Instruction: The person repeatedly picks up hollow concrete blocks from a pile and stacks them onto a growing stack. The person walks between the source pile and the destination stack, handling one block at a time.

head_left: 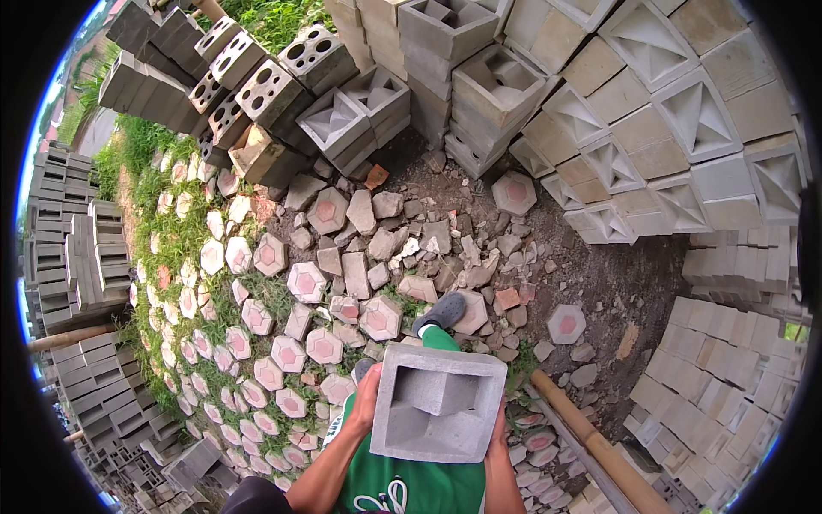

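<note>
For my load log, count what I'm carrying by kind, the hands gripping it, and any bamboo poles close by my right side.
Grey hollow block: 1
Hands holding it: 2, left hand and right hand
Bamboo pole: 1
Total: 4

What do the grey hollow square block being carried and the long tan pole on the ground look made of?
Grey hollow square block: apparently cast concrete, matte and grainy, with crisp moulded recesses. Long tan pole: probably bamboo, smooth and round, though wood is possible. Left hand and right hand grip the block's sides.
</note>
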A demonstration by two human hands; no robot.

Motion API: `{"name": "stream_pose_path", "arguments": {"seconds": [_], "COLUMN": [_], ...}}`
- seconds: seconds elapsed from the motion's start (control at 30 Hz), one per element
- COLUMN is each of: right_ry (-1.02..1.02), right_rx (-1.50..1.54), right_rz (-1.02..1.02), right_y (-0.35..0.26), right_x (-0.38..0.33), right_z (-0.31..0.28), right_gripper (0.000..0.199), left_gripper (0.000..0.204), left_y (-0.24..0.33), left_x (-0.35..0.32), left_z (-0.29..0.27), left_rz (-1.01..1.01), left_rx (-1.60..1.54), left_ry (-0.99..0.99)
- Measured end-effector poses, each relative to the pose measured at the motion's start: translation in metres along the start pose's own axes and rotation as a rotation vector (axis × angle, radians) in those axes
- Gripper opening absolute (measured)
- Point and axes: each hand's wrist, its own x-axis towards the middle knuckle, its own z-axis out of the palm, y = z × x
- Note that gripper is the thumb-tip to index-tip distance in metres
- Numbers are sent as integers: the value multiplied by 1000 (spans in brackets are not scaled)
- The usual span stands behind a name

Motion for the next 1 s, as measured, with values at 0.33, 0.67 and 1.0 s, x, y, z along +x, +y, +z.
{"name": "stream_pose_path", "arguments": {"seconds": [0.33, 0.67, 1.0], "right_ry": [49, 51, 119], "right_rx": [-105, -13, -282], "right_rz": [-57, -49, -21], "right_y": [-134, -164, -230], "right_x": [17, 70, 200], "right_z": [25, 38, 102], "right_gripper": [67, 63, 64], "left_gripper": [51, 54, 56], "left_y": [91, 143, 165], "left_x": [28, 77, 206], "left_z": [104, 119, 118], "left_rz": [-1, 120, 100], "left_rx": [-108, 74, -79], "left_ry": [-9, -20, 0]}}
